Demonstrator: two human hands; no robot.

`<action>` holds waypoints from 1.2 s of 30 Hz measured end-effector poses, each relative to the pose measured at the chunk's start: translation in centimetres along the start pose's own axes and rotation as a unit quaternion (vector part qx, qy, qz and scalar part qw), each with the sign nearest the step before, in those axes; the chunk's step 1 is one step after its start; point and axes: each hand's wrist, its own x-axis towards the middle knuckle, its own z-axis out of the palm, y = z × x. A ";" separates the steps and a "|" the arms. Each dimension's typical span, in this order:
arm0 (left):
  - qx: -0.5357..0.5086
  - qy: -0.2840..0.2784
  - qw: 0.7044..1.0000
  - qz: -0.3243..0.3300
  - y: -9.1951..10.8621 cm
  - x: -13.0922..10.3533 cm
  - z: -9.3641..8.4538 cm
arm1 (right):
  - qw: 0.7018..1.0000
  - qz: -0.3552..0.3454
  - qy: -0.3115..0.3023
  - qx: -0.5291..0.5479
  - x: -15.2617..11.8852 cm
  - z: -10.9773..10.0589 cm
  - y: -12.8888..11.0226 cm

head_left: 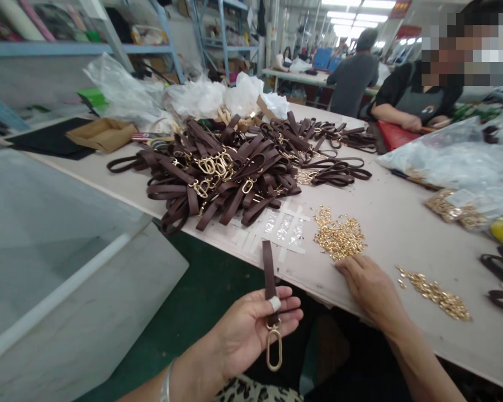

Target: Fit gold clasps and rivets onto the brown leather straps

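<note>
A dark brown strap lies across the palm of my left hand, pinned under the thumb, which has a white wrap at its tip. From the strap's lower end hangs a gold oval ring. My right hand rests at the near edge of a heap of small gold metal pieces; its fingertips are bent down against the pile, and whatever they pinch is hidden. To its right lies a smaller group of gold pieces.
A big pile of brown straps with gold rings covers the table's middle. Clear plastic bags lie at right, near a co-worker. A cardboard tray sits at back left. A pale bin stands beside the table.
</note>
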 end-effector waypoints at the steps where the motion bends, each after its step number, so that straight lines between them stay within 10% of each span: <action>1: 0.026 -0.011 0.999 0.014 -0.2 -0.1 -0.5 | 1.000 0.008 0.008 0.013 -0.1 0.0 -0.1; 6: 0.144 -0.031 0.986 0.084 0.1 0.2 -1.6 | 0.965 0.167 0.080 0.188 -1.5 0.0 -1.7; 11: 0.208 -0.040 0.970 0.124 0.4 0.5 -0.6 | 0.844 0.333 0.082 0.413 -2.9 -0.2 -5.4; 20: 0.412 -0.092 0.858 0.292 0.1 1.3 1.3 | 0.672 0.328 0.091 0.658 -3.3 -0.5 -11.9; 29: 0.533 -0.071 0.775 0.333 -0.1 1.3 1.1 | 0.644 0.333 0.041 0.688 -2.7 -0.6 -12.5; 36: 0.540 -0.065 0.772 0.328 -0.7 1.4 1.1 | 0.652 0.359 0.038 0.666 -2.4 -0.5 -12.6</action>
